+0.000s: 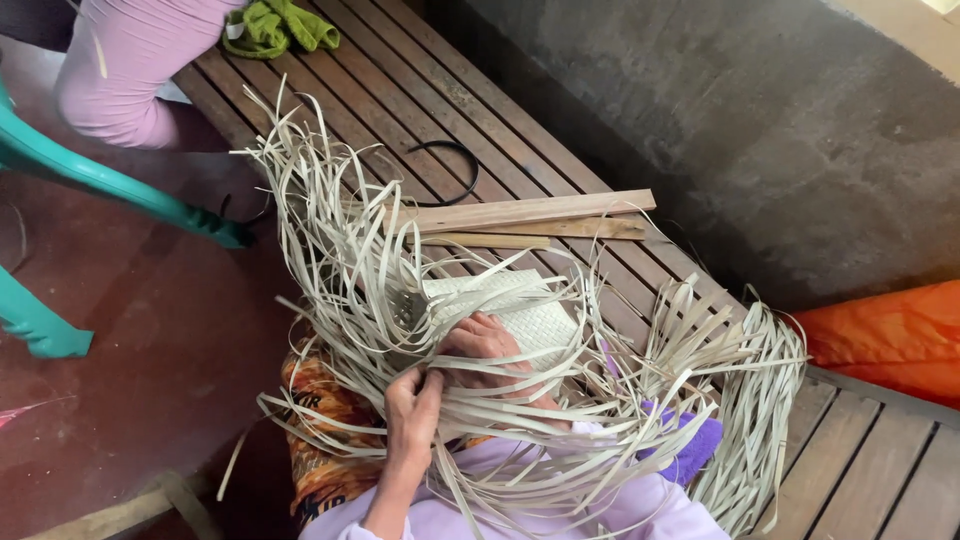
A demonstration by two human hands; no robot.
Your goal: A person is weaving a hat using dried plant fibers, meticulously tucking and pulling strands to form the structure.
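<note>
Wood slats (530, 215), black ring (455, 170) & green cloth (280, 25) lie on slatted tabletop (400, 80). Woven mat (510, 305) at its near edge, loose strips (340, 230) fanning round. Right hand (490, 350) flat on mat, fingers spread; left hand (412, 405) pinches strips just beside.

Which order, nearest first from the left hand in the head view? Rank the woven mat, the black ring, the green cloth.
From the left hand:
1. Woven mat, just above it, under the right hand.
2. Black ring, farther up on the slatted bench.
3. Green cloth, at the bench's far end, top left.
</note>
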